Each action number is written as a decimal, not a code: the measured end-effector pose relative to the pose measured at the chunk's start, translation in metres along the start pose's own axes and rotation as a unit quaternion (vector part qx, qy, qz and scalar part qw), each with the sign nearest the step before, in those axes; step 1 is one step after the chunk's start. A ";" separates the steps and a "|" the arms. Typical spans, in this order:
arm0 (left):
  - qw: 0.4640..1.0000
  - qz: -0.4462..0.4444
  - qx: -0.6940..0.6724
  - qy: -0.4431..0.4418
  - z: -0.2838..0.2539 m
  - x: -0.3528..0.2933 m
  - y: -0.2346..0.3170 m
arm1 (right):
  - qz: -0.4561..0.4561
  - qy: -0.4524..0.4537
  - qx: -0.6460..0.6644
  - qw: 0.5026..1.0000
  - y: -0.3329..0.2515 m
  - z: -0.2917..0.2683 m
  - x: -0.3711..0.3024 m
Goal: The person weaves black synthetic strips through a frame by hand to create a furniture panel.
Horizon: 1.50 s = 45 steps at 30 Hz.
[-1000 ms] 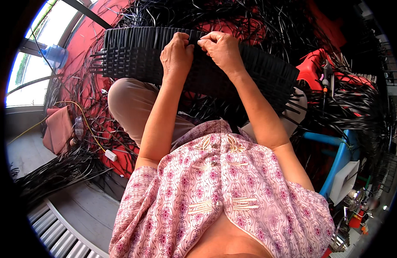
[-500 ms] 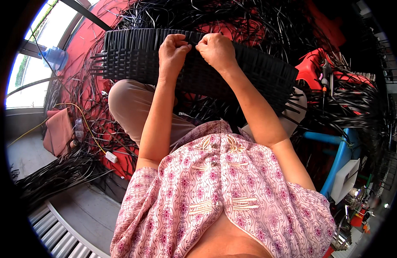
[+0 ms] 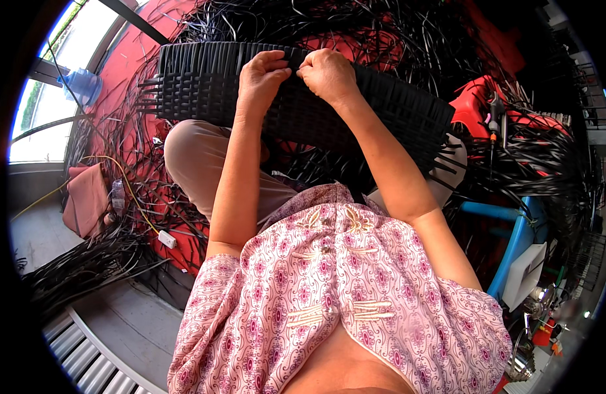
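A long panel woven from flat black strips (image 3: 196, 88) lies across my knees, with loose strip ends sticking out at both sides. Over its far edge, near the middle, my left hand (image 3: 262, 77) is closed, thumb against the curled fingers. Close beside it, my right hand (image 3: 329, 73) is also closed in a pinch, knuckles up. A small gap separates the two sets of fingertips. Whatever they pinch is lost against the dark weave, so I cannot make it out.
Loose black strips (image 3: 244, 23) lie heaped over the red floor (image 3: 184, 233) beyond the panel. A red container (image 3: 472, 105) with a screwdriver-like tool (image 3: 494, 121) stands right, above a blue frame (image 3: 513, 253). A power-strip end (image 3: 167, 239) and pink cloth (image 3: 87, 202) lie left.
Both hands have shifted very slightly left and away from me, still closed at the panel's far edge. The panel stays where it was.
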<state>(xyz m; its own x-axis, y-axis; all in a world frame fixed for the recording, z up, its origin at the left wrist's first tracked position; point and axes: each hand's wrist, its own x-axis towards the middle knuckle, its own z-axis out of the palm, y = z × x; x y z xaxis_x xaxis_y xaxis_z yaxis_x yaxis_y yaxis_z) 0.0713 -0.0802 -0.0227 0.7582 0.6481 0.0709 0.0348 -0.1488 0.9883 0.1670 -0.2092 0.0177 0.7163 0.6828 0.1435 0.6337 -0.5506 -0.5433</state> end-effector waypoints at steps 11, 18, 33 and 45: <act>0.999 0.029 0.036 -0.019 -0.009 -0.002 0.010 | -0.044 0.055 0.011 0.997 -0.008 0.009 -0.007; 0.999 0.016 0.046 -0.003 -0.021 0.005 0.014 | -0.116 0.042 0.041 0.991 -0.015 -0.010 -0.028; 0.984 0.127 0.094 0.078 -0.089 -0.002 0.089 | -0.231 0.067 0.223 0.945 -0.038 0.000 0.014; 0.987 0.094 0.110 0.071 -0.069 0.020 0.039 | -0.096 -0.042 0.391 0.915 -0.026 -0.003 0.022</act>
<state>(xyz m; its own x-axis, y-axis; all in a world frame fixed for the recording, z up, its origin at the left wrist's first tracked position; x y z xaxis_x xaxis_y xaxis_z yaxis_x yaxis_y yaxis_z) 0.0424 -0.0214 0.0263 0.6667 0.6892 0.2839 0.0546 -0.4250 0.9035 0.1673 -0.1809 0.0371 0.5687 0.7830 0.2519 0.3199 0.0715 -0.9447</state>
